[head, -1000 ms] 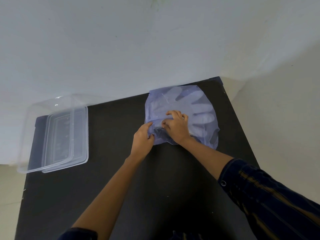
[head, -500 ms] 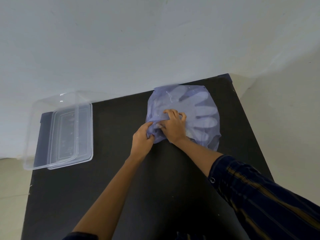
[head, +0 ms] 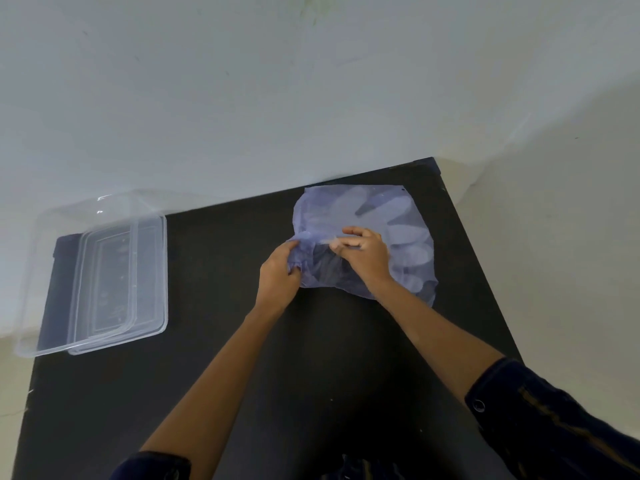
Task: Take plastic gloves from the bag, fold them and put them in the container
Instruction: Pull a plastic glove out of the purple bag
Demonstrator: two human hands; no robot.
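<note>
Item: translucent bluish bag (head: 398, 216), laid flat on the far right part of a black table (head: 242, 375), close to the white wall (head: 242, 98). Pale plastic gloves (head: 405, 233) are seen through the film, their finger shapes fanned toward the right (their number cannot be told).

Left hand (head: 278, 271): forearm extended forward from the lower centre, fingers curled shut, the bag's near left edge pinched and lifted into a crumpled fold.

Right hand (head: 363, 254): forearm angled in from the lower right, dark sleeve (head: 554, 420) pushed back above the wrist; the hand is laid on the bag, fingertips bent and closed on the film at the opening, just beside the left hand.

Container (head: 104, 271): clear, rectangular, placed at the table's far left edge, well apart from the bag, with a clear lid (head: 138, 271) resting partly on it.
</note>
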